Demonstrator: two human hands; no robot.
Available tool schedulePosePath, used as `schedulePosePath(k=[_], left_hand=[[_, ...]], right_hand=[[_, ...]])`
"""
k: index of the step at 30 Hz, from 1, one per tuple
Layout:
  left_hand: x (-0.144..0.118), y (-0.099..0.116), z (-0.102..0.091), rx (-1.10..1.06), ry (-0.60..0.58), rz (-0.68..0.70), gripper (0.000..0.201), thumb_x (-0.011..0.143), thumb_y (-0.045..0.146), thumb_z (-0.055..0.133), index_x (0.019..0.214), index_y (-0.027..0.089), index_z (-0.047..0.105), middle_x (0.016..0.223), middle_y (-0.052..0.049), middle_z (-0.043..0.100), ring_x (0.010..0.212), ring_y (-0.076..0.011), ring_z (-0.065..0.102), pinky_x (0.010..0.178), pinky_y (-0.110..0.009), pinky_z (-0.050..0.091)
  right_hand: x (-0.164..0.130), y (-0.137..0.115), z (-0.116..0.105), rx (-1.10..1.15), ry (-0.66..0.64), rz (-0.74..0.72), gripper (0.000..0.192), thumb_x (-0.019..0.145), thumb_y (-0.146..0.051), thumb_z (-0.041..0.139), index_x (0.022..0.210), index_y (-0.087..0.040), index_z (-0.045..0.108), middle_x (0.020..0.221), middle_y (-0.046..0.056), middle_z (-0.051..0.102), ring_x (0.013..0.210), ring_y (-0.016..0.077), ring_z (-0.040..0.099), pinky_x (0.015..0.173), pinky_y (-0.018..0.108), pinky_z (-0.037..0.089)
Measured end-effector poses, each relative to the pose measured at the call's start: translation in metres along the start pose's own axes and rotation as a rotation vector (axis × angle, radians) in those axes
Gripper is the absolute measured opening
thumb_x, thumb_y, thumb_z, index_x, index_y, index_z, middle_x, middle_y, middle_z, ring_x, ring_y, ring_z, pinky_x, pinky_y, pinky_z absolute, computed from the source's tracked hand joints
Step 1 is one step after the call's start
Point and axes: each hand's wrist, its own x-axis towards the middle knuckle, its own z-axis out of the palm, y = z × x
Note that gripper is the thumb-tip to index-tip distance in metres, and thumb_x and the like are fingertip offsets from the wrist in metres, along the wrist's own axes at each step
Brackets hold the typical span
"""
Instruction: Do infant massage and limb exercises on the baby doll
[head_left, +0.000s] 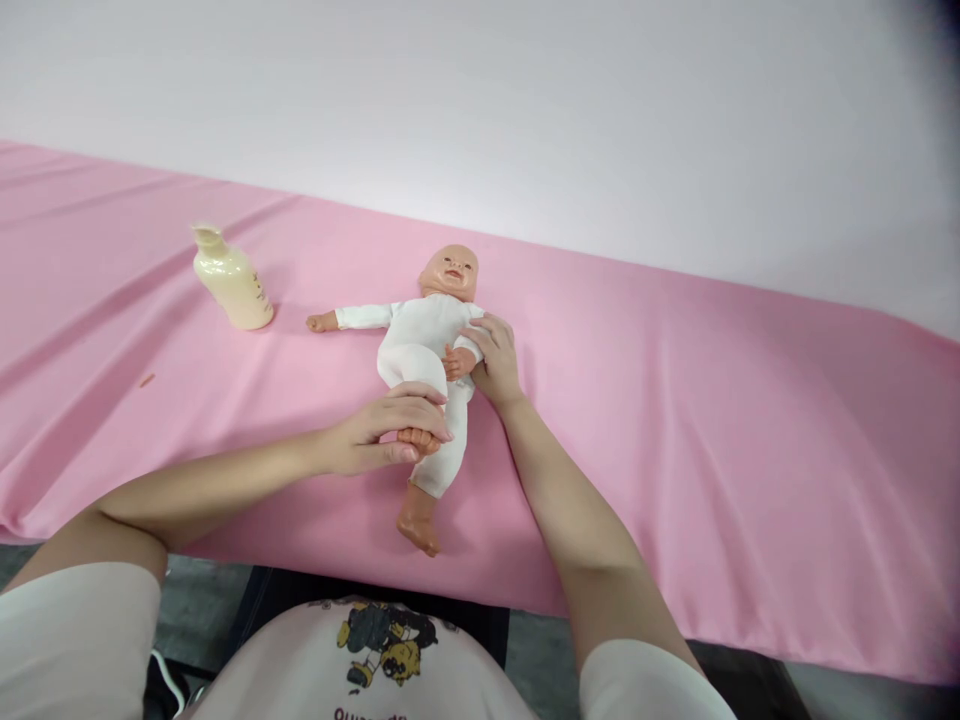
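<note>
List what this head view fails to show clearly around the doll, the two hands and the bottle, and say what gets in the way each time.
- Doll: one foot is covered by the left hand curled round it.
- Doll's near arm: partly behind the right hand holding it.
- Bottle: the printing on its side is too small to read.
- Shirt print: the lettering is cut off by the bottom edge.
- Top right corner: dark and blurred.

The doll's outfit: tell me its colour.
White, a one-piece suit on the doll, shown in the head view, against the pink cloth.
</note>
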Motion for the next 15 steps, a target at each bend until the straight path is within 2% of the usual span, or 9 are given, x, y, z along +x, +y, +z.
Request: schedulePosePath(k=[3,6,10,12,15], left_hand=[[0.005,0.007,-0.006,-0.003,-0.104,-0.023,0.037,0.101,0.047,0.052,0.121,0.019,0.068,0.107,-0.01,0.075,0.117,-0.0224,0.062,0.114,-0.043,0.044],[0.013,0.019,-0.011,-0.024,-0.231,-0.041,0.033,0.1,0.042,0.057,0.12,0.019,0.068,0.105,-0.01,0.075,0.11,-0.0206,0.064,0.116,-0.043,0.042],[0.023,0.036,-0.014,-0.023,-0.444,-0.171,0.023,0.094,0.034,0.067,0.113,0.021,0.07,0.104,-0.006,0.075,0.115,-0.0206,0.059,0.114,-0.036,0.041],[0.024,0.042,-0.012,-0.055,-0.599,-0.27,0.022,0.091,0.031,0.072,0.11,0.022,0.07,0.104,-0.005,0.074,0.122,-0.0214,0.054,0.111,-0.032,0.042],[0.019,0.047,-0.007,-0.115,-0.827,-0.391,0.022,0.085,0.028,0.076,0.105,0.025,0.07,0.103,-0.003,0.071,0.125,-0.0224,0.051,0.105,-0.029,0.045]], right_hand=[[0.001,0.002,0.001,0.097,0.121,0.057,0.026,0.09,-0.031,0.058,0.113,-0.028,0.068,0.122,0.009,0.066,0.122,0.0283,0.058,0.112,0.057,0.046],[0.002,0.01,0.003,0.288,0.261,0.171,0.028,0.087,-0.031,0.058,0.114,-0.025,0.066,0.119,0.008,0.067,0.119,0.026,0.061,0.112,0.053,0.046],[0.002,0.023,0.005,0.595,0.415,0.481,0.036,0.077,-0.025,0.063,0.113,-0.024,0.063,0.117,0.004,0.067,0.115,0.0216,0.063,0.111,0.045,0.047],[0.002,0.028,0.006,0.724,0.502,0.635,0.036,0.074,-0.022,0.062,0.11,-0.024,0.062,0.11,0.001,0.068,0.108,0.019,0.065,0.105,0.041,0.05],[0.004,0.035,0.006,0.883,0.642,0.764,0.036,0.069,-0.016,0.06,0.103,-0.025,0.059,0.094,-0.003,0.067,0.09,0.0147,0.066,0.084,0.031,0.056]])
